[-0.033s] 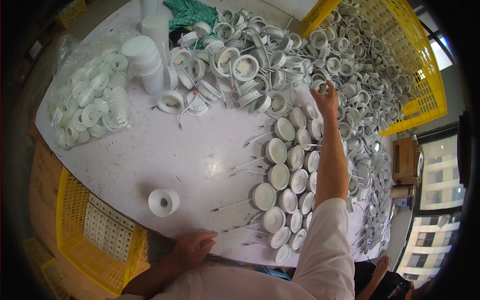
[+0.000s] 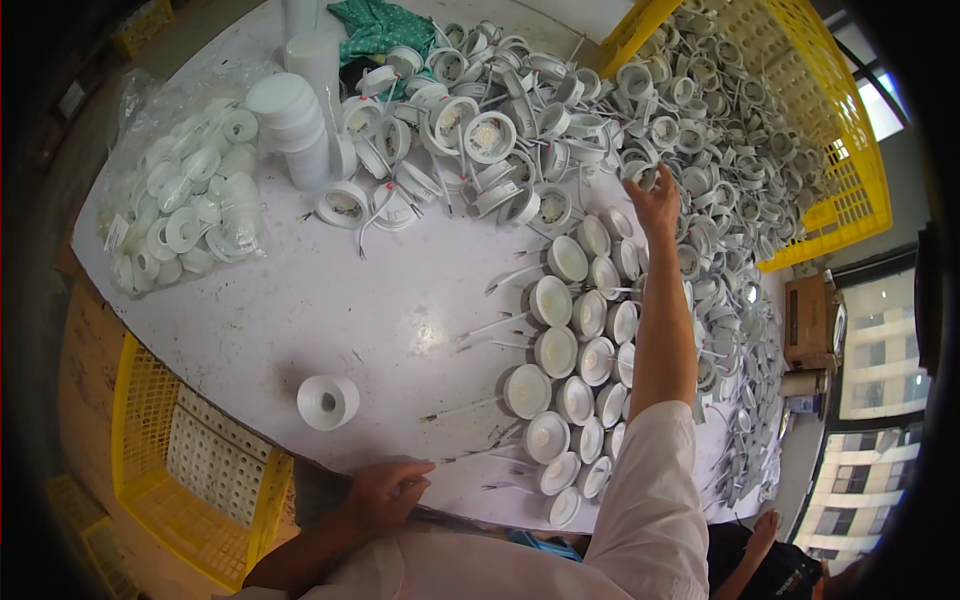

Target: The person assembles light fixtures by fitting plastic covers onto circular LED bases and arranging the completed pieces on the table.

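Observation:
My right hand point(image 2: 656, 203) reaches out to the far pile of white round downlight housings point(image 2: 490, 137). Its thumb and fingers close around the rim of one housing point(image 2: 638, 170), partly hidden by the fingers. Below that arm, several rows of downlights with white covers point(image 2: 555, 352) lie on the table, their cables pointing left. My left hand point(image 2: 388, 494) rests at the near table edge, fingers loosely stretched to the right and nothing seen in them. Beyond it stands a white cup-shaped ring point(image 2: 328, 402), by itself on the tabletop.
At the far left lie a clear bag of white rings point(image 2: 180, 205) and stacks of white discs point(image 2: 290, 120). Green cloth point(image 2: 385, 25) sits behind them. A yellow crate point(image 2: 870, 190) spills housings at the far right; another yellow crate point(image 2: 140, 440) stands below the left edge. Someone's arm point(image 2: 755, 550) shows lower right.

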The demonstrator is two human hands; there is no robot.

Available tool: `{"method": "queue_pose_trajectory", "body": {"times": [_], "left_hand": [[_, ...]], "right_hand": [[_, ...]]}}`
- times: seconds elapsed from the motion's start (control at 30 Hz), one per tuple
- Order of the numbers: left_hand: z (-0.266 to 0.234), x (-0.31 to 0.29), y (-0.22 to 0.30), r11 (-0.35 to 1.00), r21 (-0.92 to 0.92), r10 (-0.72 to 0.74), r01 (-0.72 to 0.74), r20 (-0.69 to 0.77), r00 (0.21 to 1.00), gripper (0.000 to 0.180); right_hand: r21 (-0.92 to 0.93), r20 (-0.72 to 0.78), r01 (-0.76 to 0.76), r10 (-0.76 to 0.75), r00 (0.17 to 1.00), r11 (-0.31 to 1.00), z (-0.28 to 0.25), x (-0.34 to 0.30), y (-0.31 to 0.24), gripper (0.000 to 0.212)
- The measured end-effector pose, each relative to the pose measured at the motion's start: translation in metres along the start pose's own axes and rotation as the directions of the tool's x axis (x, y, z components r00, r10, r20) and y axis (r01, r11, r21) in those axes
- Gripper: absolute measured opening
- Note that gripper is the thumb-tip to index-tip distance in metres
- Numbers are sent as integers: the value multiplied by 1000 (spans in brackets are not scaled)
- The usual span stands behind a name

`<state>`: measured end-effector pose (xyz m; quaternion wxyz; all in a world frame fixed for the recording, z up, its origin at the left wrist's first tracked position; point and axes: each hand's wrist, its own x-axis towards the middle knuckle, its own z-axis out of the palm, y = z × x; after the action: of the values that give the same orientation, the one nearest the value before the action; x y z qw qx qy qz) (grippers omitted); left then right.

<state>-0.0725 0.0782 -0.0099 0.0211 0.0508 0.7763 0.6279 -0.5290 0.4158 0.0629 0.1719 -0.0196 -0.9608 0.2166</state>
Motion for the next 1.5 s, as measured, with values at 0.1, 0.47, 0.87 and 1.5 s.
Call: {"method": "queue_pose_trajectory", "body": {"times": [0.1,0.47,0.87,1.5], "left_hand": [[1,-6,-5,1000,-11,-10,10,19,1000,20],[9,37,98,758,452,557,-470,-75,827,50],[6,-26,76,716,595,511,-364,-93,854,50],[-55,-82,11,624,-758,-378,189,-81,922,28]], "right_hand": [[-15,-285,225,-220,933,974,-30,-35,-8,79],[577,197,165,-333,922,800,-135,-287,-131,71],[880,448,-360,-289,846,309,-107,-437,-166,61],[502,216,425,-585,782,754,-7,-379,-241,67]]}}
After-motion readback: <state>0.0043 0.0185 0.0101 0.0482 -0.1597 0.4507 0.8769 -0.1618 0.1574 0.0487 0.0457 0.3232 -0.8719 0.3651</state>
